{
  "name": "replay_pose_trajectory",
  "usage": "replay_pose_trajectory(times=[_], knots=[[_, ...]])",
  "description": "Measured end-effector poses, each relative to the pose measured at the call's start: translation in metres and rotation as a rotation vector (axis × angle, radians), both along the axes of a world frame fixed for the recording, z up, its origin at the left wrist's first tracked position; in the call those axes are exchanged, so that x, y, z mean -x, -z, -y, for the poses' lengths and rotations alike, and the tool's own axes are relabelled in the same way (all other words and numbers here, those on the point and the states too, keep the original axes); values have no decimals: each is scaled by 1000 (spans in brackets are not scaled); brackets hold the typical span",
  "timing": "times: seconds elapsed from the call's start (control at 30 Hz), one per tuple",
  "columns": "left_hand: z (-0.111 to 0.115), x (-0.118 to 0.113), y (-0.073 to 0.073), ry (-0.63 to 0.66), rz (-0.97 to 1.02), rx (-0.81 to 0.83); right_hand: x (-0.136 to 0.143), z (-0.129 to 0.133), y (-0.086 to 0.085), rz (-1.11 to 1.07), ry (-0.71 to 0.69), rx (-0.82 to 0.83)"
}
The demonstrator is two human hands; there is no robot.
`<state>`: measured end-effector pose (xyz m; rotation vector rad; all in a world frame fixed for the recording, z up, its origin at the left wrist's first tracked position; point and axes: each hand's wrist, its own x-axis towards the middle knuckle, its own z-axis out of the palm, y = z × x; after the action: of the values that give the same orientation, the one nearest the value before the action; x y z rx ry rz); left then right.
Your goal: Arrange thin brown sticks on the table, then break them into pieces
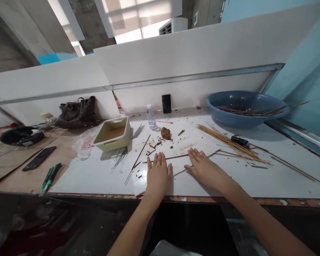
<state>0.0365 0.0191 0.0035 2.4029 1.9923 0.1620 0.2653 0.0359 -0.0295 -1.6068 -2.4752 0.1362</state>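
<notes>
My left hand (pixel 158 176) lies flat on the white board, its fingers stretched forward over a thin brown rod (pixel 177 156). The same rod runs across to my right hand (pixel 204 169), which is also flat, fingers extended over its other end. A thin grey strip or line (pixel 180 172) shows on the board between my hands. Just beyond my fingertips sits a lumpy brown clay-like mass (pixel 165 133), with small brown crumbs and broken pieces around it. Another thin brown-coated stick (pixel 141 152) lies to the left of my left hand.
A bundle of thin sticks (pixel 229 142) and a black-handled tool (pixel 240 141) lie at right, before a blue basin (pixel 245 106). A cream tub (pixel 114 133), wires (pixel 120 156), a bottle (pixel 151 117) and a propped phone (pixel 166 104) stand around. Green-handled pliers (pixel 51 177) lie left.
</notes>
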Motion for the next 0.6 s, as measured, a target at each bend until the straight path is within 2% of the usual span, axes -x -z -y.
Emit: replay_pose_trajectory(times=[0.13,0.2,0.43,0.5,0.6], knots=[[19,11,6,70,16,-23,-6,22,19,-6,3,-61],[22,16,6,107,23,-15,-7,25,21,2,13,-65],[-5,4,-3,94,5,40,-5,-10,-1,28,62,1],[-2,2,-2,93,6,35,-11,-8,-1,25,50,-5],[14,4,0,120,15,7,-25,7,6,26,15,-34]])
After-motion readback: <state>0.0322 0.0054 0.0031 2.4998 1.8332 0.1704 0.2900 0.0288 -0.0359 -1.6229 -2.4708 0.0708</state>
